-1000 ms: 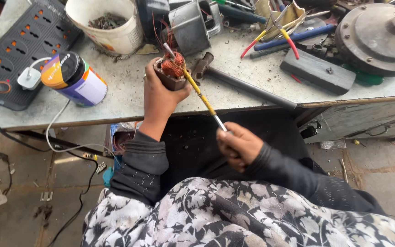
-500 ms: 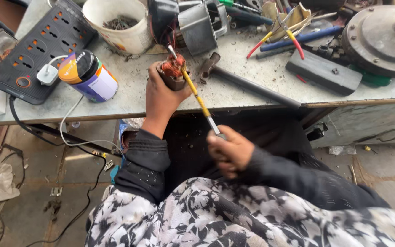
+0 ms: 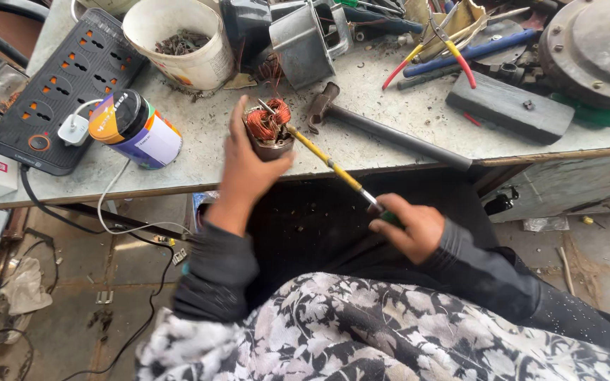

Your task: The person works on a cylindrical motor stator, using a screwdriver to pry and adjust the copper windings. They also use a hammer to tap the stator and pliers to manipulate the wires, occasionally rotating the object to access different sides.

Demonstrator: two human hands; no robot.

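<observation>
While the left hand [image 3: 248, 166] wraps its fingers [image 3: 236, 116] around a small motor stator [image 3: 268, 132] at the near edge of the grey workbench [image 3: 418, 127], thumb pressed to the stator's right side, the copper windings [image 3: 266, 121] bulge out just above the fingertips. And look at the right hand [image 3: 407, 227], down below the bench edge over the dark lap: its fingers [image 3: 384, 229] are curled tight round the green end of a long tool with a yellow shaft [image 3: 326, 161]. That shaft runs up and away from the right fingers, slanting across to the left ones, its metal tip buried in the windings right beside the left thumb.

Just beyond the left fingertips lies a hammer [image 3: 379, 127], head near the stator, dark handle stretching off to the right along the bench. Further out past the fingers stands a grey metal housing [image 3: 303, 42]. To the outer side of the left hand, a jar [image 3: 135, 130] with a black lid lies tipped on its side, and past it a black power strip [image 3: 65, 85] with a white plug [image 3: 73, 129] in it. A white bucket [image 3: 178, 46] of metal scraps sits beyond the jar. Far off beyond the right fingers: a dark block [image 3: 510, 106] and red-and-yellow-handled pliers [image 3: 435, 42].
</observation>
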